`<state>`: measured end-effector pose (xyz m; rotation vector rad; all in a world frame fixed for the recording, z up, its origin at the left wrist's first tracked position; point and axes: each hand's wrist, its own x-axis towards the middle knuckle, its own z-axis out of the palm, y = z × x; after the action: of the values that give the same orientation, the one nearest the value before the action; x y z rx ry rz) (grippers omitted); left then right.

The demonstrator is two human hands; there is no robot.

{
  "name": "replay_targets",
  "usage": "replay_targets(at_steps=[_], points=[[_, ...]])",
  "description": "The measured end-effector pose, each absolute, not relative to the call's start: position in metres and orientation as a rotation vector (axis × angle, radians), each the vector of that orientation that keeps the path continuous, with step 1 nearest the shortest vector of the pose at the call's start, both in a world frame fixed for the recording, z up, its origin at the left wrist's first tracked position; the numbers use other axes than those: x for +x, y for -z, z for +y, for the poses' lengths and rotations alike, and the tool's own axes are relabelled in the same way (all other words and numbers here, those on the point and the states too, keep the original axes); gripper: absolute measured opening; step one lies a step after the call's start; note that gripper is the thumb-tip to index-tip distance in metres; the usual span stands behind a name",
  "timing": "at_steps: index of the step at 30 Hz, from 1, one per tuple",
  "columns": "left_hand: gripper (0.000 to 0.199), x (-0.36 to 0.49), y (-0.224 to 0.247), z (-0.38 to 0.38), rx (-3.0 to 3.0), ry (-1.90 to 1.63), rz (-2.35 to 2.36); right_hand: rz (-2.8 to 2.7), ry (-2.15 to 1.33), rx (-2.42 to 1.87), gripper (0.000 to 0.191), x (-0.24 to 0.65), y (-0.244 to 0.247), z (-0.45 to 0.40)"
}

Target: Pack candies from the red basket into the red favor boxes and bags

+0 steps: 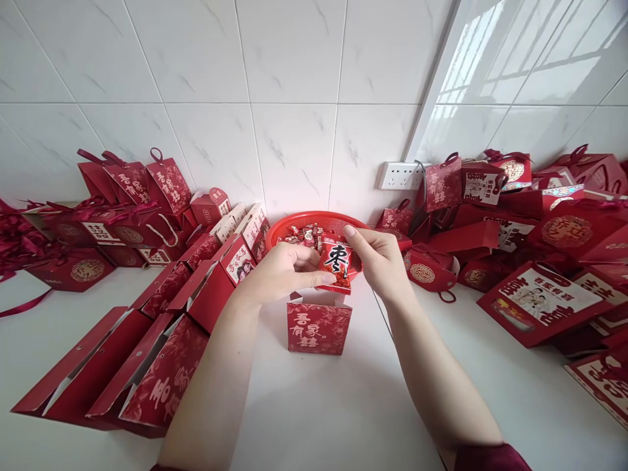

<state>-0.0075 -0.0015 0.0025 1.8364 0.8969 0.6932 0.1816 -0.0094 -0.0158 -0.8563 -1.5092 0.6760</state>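
Observation:
Both hands hold a small red snack packet [336, 261] with a large black character on it. My left hand [282, 271] pinches its left edge and my right hand [377, 258] grips its right side. The packet hovers just above the open top of a small red gift box [318, 326] standing upright on the white counter [314, 405]. Right behind the hands sits a round red plastic basket [294, 226] with several more small packets in it.
A row of open red gift boxes [161, 340] lies tipped on the left. Red gift bags with handles [132, 190] pile up at the back left, and more red boxes and bags [540, 229] crowd the right. A white wall socket [400, 175] sits on the tiled wall.

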Motion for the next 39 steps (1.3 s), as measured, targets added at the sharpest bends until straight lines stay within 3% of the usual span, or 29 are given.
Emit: replay_targets(at_steps=[14, 20, 25, 31, 39], points=[[0.028, -0.005, -0.002, -0.002, 1.876, -0.743, 0.801, -1.556, -0.715, -0.835, 0.047, 0.186, 0.016, -0.006], [0.032, -0.007, -0.005, -0.004, 1.955, -0.750, 0.759, -1.543, -0.580, -0.880, 0.051, 0.191, 0.014, -0.006], [0.021, -0.020, -0.006, 0.003, 2.261, -0.588, 0.905, -1.537, -0.439, -0.935, 0.052, 0.205, 0.008, -0.011], [0.035, -0.027, 0.000, 0.009, 2.295, -0.244, 1.103, -1.619, -0.410, -0.963, 0.048, 0.213, 0.000, -0.023], [0.064, -0.017, -0.001, -0.003, 2.323, -0.053, 0.940, -2.003, -0.490, -0.843, 0.038, 0.211, -0.004, -0.039]])
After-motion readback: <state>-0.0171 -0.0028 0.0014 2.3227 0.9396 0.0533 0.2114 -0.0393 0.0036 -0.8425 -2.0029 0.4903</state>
